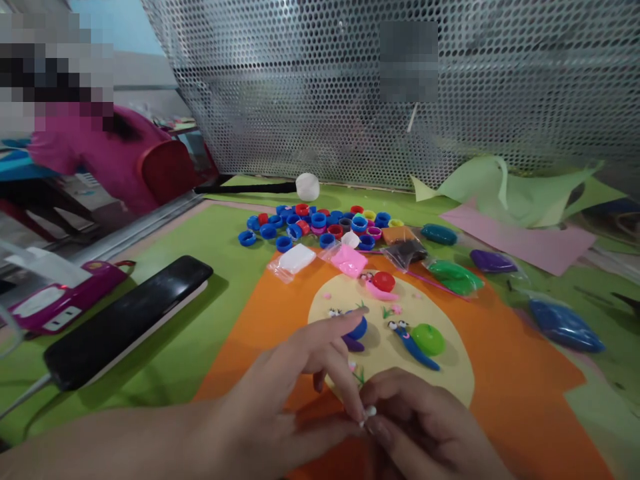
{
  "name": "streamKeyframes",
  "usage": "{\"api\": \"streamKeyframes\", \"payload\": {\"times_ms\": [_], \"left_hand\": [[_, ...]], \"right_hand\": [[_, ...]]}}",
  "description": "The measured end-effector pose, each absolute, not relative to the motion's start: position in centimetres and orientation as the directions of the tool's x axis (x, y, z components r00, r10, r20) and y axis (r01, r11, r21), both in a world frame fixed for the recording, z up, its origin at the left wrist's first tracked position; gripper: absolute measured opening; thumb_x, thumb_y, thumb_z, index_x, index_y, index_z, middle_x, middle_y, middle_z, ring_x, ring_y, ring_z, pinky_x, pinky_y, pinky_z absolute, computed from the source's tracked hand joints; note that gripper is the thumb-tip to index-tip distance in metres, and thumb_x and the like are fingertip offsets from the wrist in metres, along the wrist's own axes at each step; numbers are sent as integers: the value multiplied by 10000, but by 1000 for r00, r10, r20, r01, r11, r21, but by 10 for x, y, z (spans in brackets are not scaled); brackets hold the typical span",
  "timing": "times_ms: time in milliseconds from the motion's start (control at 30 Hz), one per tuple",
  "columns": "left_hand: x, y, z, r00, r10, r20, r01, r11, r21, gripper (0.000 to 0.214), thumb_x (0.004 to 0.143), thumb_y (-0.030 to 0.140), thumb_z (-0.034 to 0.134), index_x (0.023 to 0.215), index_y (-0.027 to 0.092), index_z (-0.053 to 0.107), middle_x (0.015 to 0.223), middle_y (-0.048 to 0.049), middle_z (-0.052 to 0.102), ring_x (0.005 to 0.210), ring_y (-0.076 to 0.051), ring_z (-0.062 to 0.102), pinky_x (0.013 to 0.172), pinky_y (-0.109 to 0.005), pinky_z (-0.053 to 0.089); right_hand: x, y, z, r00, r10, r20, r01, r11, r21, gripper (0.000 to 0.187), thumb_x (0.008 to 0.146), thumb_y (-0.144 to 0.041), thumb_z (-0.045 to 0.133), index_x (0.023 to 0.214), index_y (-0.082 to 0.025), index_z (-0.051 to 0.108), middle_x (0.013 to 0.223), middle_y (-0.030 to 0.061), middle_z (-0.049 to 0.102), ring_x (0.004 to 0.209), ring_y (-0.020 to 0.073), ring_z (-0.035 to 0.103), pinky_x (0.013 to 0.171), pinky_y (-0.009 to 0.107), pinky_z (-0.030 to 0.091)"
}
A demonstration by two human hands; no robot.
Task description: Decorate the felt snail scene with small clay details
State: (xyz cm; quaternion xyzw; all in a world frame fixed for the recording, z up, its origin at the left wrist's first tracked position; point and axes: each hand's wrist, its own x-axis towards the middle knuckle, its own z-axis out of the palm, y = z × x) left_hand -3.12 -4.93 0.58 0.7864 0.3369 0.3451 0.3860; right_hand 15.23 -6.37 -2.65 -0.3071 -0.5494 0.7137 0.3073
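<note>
A tiny piece of white clay (369, 415) is pinched between the fingertips of my left hand (300, 380) and my right hand (425, 417). My left index finger points forward, away from the pinch. Just beyond my hands is a cream oval sheet (457, 373) on orange paper (505, 333). Clay snails with bottle-cap shells stand on it: a blue clay snail (413, 347) with a green cap, a pink clay snail (380, 291) with a red cap, and a purple clay snail (354, 343) with a blue cap, partly hidden behind my left hand.
Many loose bottle caps (318, 220) lie at the back. Bagged clay, including white clay (299, 257) and blue clay (565, 325), surrounds the orange paper. A phone (130, 320) and purple power strip (65, 297) sit left. Behind stands a perforated metal panel (300, 100); a person (110, 147) is farther left.
</note>
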Motion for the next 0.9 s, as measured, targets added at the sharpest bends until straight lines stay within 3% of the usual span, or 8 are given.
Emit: {"api": "streamKeyframes", "payload": {"times_ms": [167, 400, 667, 733, 800, 900], "left_hand": [[-30, -49, 7, 517, 812, 269, 312, -472, 824, 155, 721, 109, 670, 762, 211, 562, 761, 70, 639, 747, -58, 572, 915, -211, 396], [-31, -50, 7, 537, 806, 250, 307, -463, 832, 165, 747, 139, 652, 834, 240, 555, 761, 69, 654, 723, -71, 599, 937, -230, 386], [-29, -49, 12, 565, 768, 302, 404, -576, 711, 135, 789, 132, 591, 859, 244, 565, 808, 43, 660, 854, -112, 591, 907, -239, 411], [-30, -51, 10, 575, 753, 319, 404, -601, 689, 266, 797, 136, 587, 1022, 267, 533, 833, 47, 662, 856, -108, 589, 915, -232, 405], [-31, -54, 6, 582, 734, 351, 391, -630, 671, 516, 802, 125, 580, 1240, 288, 363, 837, 52, 661, 855, -103, 586, 919, -224, 399], [-32, -57, 2, 576, 738, 351, 369, -618, 694, 723, 796, 101, 572, 1343, 293, 141, 790, 58, 648, 839, -111, 580, 889, -234, 417]], "right_hand": [[151, -64, -19, -542, 824, -166, -29, -216, -976, 294, 824, -464, 558, 819, -180, 480, 628, -36, 513, 516, 55, 532, 497, 135, 408], [149, -64, -10, -480, 846, -230, 98, -209, -973, 210, 789, -375, 541, 759, -178, 472, 549, -44, 473, 482, 72, 437, 474, 180, 317], [150, -65, -16, -448, 855, -259, 167, -205, -964, 178, 775, -348, 531, 712, -190, 478, 542, -36, 487, 484, 85, 452, 466, 174, 328], [151, -66, -16, -446, 854, -266, 185, -202, -962, 191, 772, -356, 531, 700, -187, 477, 540, -29, 492, 482, 87, 450, 461, 178, 318], [151, -66, -16, -448, 852, -273, 191, -207, -960, 207, 777, -369, 534, 700, -185, 478, 536, -28, 492, 480, 85, 455, 462, 178, 320], [151, -66, -15, -430, 865, -259, 170, -204, -964, 247, 792, -410, 558, 724, -188, 475, 538, -40, 480, 470, 77, 459, 461, 169, 343]]}}
